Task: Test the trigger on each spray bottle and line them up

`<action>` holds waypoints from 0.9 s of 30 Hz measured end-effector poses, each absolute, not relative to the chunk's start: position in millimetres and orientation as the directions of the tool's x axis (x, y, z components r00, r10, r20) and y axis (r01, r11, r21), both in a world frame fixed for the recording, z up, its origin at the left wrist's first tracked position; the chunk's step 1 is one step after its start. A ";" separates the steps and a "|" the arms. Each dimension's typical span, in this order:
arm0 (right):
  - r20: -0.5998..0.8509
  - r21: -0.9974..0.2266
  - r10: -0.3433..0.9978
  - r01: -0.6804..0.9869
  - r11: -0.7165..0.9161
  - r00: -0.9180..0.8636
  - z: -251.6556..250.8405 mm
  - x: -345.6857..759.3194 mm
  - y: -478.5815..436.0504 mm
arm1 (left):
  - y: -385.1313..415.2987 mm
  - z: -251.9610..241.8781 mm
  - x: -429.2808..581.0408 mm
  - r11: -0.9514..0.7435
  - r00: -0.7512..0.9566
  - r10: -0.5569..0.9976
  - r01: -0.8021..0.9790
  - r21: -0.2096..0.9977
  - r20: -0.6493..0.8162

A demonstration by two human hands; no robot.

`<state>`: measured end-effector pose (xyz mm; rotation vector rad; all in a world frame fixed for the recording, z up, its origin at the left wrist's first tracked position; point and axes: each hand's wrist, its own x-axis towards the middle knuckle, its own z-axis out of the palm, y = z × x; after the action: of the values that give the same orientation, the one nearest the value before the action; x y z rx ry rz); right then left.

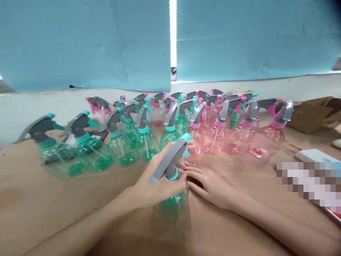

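A green spray bottle (172, 207) with a grey trigger head and teal nozzle stands upright on the table in front of me. My left hand (153, 186) is wrapped round its neck, just below the head, with the thumb across the front. To the right of the bottle, my right hand (211, 184) lies palm down with fingers stretched out. Its fingertips come close to the bottle and my left thumb; whether they touch is unclear. Behind both hands stand green spray bottles (123, 151) on the left and pink spray bottles (214, 140) on the right.
More spray bottles crowd the back near the white wall (34, 106), below blue curtains (85, 42). An open cardboard box (309, 115) sits at the right rear. A white device (317, 156) and a pixelated area lie along the right side of the brown table (87, 202).
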<state>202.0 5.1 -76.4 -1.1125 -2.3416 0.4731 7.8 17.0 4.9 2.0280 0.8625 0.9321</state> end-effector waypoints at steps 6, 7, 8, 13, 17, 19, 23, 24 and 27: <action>0.290 -0.497 0.787 0.617 0.610 -0.544 -77.7 202.5 5.8 | 16.2 8.2 6.6 -0.538 0.558 0.765 0.276 0.797 0.323; 0.293 -0.495 0.786 0.617 0.612 -0.545 -78.4 202.7 6.0 | 15.1 9.7 6.3 -0.539 0.556 0.765 0.277 0.795 0.325; 0.294 -0.491 0.785 0.618 0.614 -0.545 -79.1 202.9 6.2 | 13.8 11.5 6.0 -0.539 0.553 0.767 0.277 0.796 0.326; 0.293 -0.487 0.787 0.624 0.611 -0.542 -81.3 202.9 6.5 | 8.1 20.9 5.2 -0.538 0.542 0.764 0.234 0.810 0.350; 0.306 -0.488 0.792 0.627 0.607 -0.529 -81.7 202.7 6.1 | 8.5 23.2 4.8 -0.528 0.550 0.770 0.266 0.807 0.323; 0.305 -0.492 0.793 0.626 0.605 -0.527 -81.6 202.8 5.9 | 9.3 23.3 4.7 -0.515 0.552 0.777 0.279 0.811 0.303; 0.304 -0.488 0.787 0.621 0.613 -0.537 -81.1 202.9 5.9 | 7.3 23.9 5.6 -0.478 0.536 0.801 0.303 0.824 0.267; 0.302 -0.486 0.787 0.624 0.612 -0.537 -80.9 202.8 5.9 | 6.3 24.0 5.9 -0.469 0.527 0.808 0.305 0.829 0.263; 0.305 -0.489 0.790 0.625 0.609 -0.532 -80.7 202.3 6.0 | 4.0 23.2 6.1 -0.451 0.505 0.824 0.316 0.834 0.255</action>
<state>202.3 6.0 -80.7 -1.1170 -2.3354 0.4402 6.1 4.0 23.2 2.0006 0.9329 0.8650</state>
